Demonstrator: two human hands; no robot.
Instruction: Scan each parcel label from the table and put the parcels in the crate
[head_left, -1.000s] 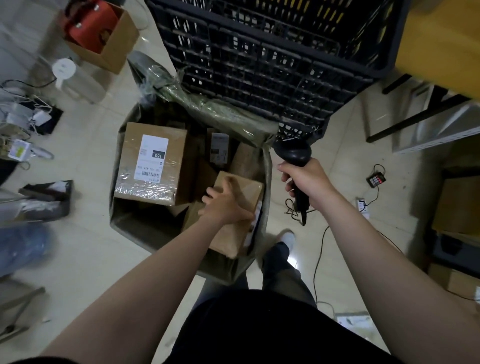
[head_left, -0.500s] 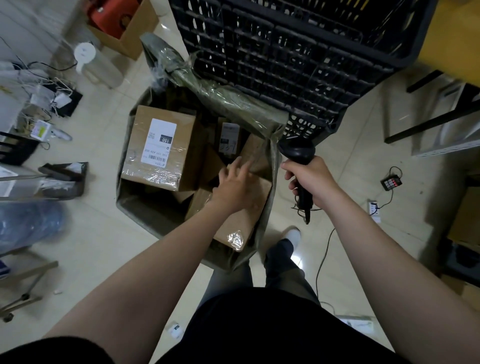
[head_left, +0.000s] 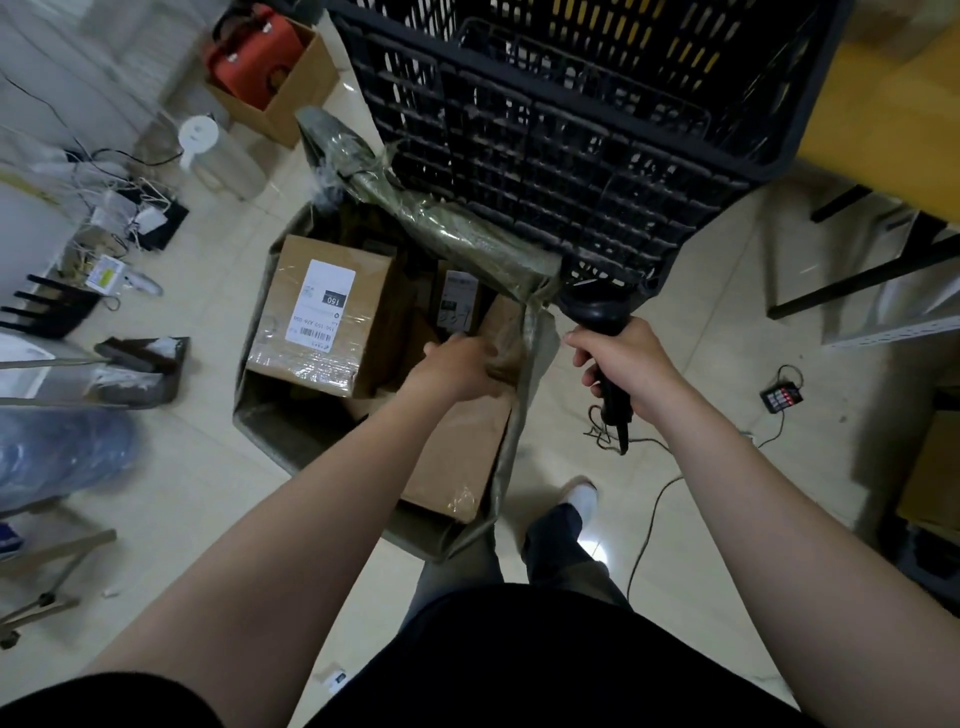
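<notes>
- Floor carton (head_left: 270, 426), left of centre: holds several parcels.
- Labelled box (head_left: 317, 312), far left inside the carton: label up, no hand on it.
- Plain parcel (head_left: 457, 457), near right inside the carton: left hand (head_left: 457, 361) lies on its far end; whether it grips or only touches, I cannot tell.
- Scanner (head_left: 602, 319): clenched in right hand (head_left: 626, 364), just right of the carton.
- Black crate (head_left: 571, 130), far right: contents unclear through the mesh.
- Progress, as judged: early. The carton's parcels all seem to await scanning and crating.
</notes>
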